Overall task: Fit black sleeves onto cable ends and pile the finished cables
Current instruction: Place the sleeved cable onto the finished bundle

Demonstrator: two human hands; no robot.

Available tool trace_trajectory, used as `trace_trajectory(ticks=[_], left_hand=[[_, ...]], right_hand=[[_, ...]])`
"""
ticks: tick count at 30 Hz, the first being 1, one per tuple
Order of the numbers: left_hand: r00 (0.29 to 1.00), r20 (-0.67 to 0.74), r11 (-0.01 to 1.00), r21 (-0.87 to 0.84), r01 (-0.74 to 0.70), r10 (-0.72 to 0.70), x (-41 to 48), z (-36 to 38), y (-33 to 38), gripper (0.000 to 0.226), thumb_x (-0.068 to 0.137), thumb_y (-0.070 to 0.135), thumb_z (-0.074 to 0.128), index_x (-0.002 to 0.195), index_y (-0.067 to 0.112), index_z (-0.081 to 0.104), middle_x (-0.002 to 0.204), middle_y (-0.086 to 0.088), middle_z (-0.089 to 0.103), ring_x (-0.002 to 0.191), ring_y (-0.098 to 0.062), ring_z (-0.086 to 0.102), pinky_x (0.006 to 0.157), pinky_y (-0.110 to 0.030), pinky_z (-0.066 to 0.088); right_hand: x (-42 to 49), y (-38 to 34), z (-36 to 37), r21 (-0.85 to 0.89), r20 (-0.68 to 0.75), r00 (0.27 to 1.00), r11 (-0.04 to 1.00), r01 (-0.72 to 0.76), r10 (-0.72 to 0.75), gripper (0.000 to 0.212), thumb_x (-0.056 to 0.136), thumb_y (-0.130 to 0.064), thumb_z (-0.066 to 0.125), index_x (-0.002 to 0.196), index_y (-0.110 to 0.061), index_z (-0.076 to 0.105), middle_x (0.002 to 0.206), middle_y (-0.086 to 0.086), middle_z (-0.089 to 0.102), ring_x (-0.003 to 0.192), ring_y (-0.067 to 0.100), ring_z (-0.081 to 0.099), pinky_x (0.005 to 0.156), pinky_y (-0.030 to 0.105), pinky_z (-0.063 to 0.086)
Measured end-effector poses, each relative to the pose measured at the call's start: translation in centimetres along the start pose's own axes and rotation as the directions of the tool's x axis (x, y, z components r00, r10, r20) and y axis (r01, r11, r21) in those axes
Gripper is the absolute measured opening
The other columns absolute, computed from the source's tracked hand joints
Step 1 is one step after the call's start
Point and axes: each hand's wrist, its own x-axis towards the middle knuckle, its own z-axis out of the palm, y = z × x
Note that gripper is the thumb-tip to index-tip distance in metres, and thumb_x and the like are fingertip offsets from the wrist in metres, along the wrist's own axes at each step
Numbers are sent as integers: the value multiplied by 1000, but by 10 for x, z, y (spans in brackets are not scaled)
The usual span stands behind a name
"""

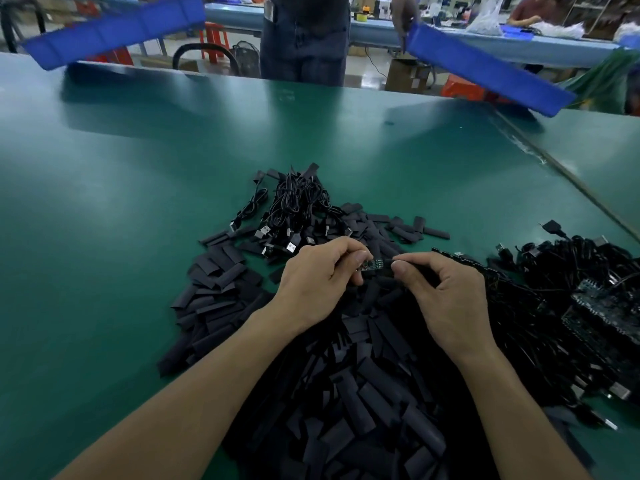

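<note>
My left hand (318, 275) pinches one end of a small green board (373, 264) between thumb and fingertips. My right hand (450, 292) pinches the black piece (390, 261) at the board's other end; I cannot tell whether that is sleeve or cable. Both hands are above the sleeves (363, 393) heaped on the table (138, 202) at 6 o'clock. One cable bundle (298, 199) lies at 12 o'clock, a bigger cable heap (571, 306) at 3 o'clock.
</note>
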Motion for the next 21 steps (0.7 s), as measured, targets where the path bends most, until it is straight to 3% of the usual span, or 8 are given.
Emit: trace_trajectory(ticks=[5,10,14,21], left_hand=[[1000,-10,999,-39,4,-5,2,-1,1,17,99,41,45,97,41,62,73,23,66,61,-6,60,69,-47,56],[1000,-1,998,-49,25,-25,3,0,1,19,99,41,44,91,49,59,72,23,66,64,-1,60,72,-49,56],[999,-2,997,-63,44,-44,4,0,0,20,97,44,43,89,49,60,71,23,66,64,1,59,72,-48,56],[998,-10,994,-91,63,-64,4,0,-1,21,100,40,45,89,44,62,71,19,66,64,-1,59,72,-49,55]], right_hand=[[0,-2,-1,36,40,999,999,-24,23,27,78,-43,69,102,-32,73,92,-25,70,90,-8,66,78,5,46],[0,0,-1,19,58,998,999,-40,39,37,76,-44,70,108,-27,75,97,-24,70,92,-6,66,79,9,50],[0,-1,-1,26,78,997,999,-22,20,33,77,-39,72,108,-28,75,99,-21,70,95,-5,66,83,12,51],[0,-2,-4,59,158,986,996,-62,52,32,77,-41,72,106,-30,75,100,-15,73,95,4,69,87,35,57]])
